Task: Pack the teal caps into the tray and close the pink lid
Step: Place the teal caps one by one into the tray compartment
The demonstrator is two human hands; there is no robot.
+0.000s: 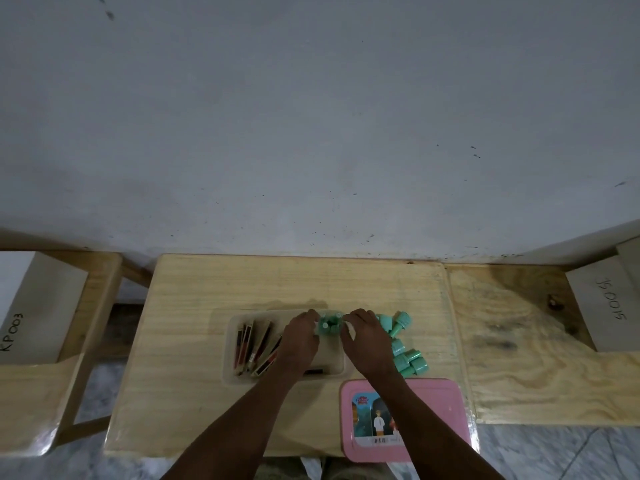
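Observation:
A beige tray (231,344) lies on the wooden table, with several matchboxes (254,346) standing in its left part. A small cluster of teal caps (329,323) sits at the tray's far right end, between my two hands. My left hand (300,337) and my right hand (363,337) both have their fingers curled around this cluster from either side. More teal caps (407,355) lie loose on the table just right of the tray. The pink lid (440,414) lies flat at the table's near right, partly under my right forearm.
The wooden table (194,285) stands against a grey wall. A second plywood surface (519,341) adjoins it on the right. White boxes with handwritten labels stand at the far left (31,306) and far right (602,303).

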